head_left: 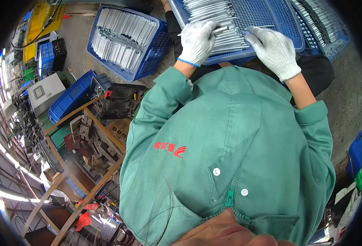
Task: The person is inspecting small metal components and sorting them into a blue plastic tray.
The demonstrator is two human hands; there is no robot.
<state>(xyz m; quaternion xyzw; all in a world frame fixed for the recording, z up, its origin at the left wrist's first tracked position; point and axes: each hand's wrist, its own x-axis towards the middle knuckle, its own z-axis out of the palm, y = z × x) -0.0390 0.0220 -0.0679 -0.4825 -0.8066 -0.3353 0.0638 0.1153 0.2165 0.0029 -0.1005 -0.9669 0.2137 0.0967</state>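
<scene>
My left hand, in a white knit glove with a blue cuff edge, is closed around a short silvery metal rod. The rod's end sticks out past the fingers to the right. My right hand, gloved alike, has its thumb and fingers pinched together. A thin metal rod shows along its fingertips, mostly hidden by the glove. Both hands are above a shallow blue plastic basket with a perforated bottom. Rows of similar metal rods lie side by side in its left part, under and beyond my left hand.
A deeper blue crate filled with rods stands on the floor at left. Another rod-filled blue basket is at far right. Further left are a wooden frame, a blue bin, a grey metal box and a yellow crate.
</scene>
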